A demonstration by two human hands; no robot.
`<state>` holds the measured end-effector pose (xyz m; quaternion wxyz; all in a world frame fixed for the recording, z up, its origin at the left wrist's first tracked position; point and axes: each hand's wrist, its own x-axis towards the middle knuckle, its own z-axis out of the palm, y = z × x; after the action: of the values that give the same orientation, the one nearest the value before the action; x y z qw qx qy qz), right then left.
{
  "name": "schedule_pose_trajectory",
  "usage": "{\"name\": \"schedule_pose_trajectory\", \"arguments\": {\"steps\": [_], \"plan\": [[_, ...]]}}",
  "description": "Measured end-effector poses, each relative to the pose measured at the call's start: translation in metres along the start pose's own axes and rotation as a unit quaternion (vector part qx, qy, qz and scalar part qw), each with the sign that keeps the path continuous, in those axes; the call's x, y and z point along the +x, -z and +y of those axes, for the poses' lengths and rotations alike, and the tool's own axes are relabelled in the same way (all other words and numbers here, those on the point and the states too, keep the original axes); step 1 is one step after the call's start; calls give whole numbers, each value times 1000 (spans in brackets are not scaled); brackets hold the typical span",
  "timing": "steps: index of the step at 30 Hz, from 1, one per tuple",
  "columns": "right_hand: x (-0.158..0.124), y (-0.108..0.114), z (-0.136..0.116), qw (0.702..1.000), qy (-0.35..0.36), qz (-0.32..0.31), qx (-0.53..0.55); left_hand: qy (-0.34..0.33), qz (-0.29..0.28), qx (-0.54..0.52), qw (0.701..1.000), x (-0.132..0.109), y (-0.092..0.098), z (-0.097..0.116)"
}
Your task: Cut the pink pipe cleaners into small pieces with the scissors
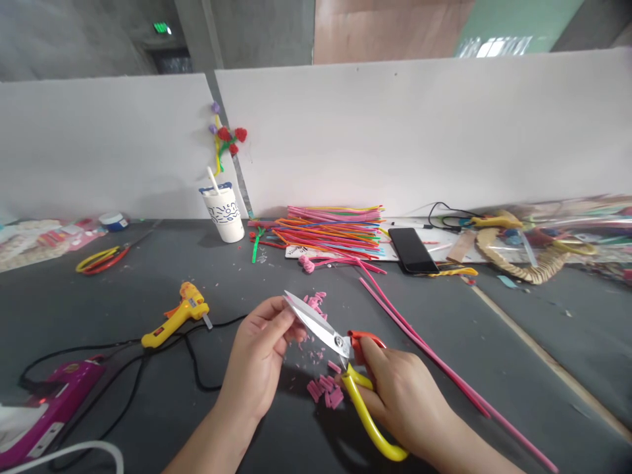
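Observation:
My right hand grips a pair of scissors with one red and one yellow handle. The blades point up and left, and their tips reach the fingers of my left hand. Thumb and fingers of the left hand are pinched together by the blade tips; a small pink bit seems to show there, mostly hidden. Under and beside the scissors lie short cut pink pieces and a second heap of pink scraps. Long pink pipe cleaners run diagonally to the right of my right hand.
A yellow glue gun with black cords lies left, near a purple power strip. Behind are a white cup, a bundle of coloured pipe cleaners and a phone. A woven ring lies right.

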<state>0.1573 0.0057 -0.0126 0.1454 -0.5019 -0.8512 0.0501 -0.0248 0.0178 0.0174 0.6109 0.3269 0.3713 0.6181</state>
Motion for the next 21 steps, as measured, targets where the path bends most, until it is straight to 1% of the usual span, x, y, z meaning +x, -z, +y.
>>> {"name": "schedule_pose_trajectory", "arguments": {"steps": [14, 21], "plan": [[-2, 1, 0, 1000, -6, -7, 13, -3, -11, -4, 1000, 2, 1, -1], [-1, -3, 4, 1000, -15, 18, 20, 4, -3, 1, 1000, 0, 2, 1]]}}
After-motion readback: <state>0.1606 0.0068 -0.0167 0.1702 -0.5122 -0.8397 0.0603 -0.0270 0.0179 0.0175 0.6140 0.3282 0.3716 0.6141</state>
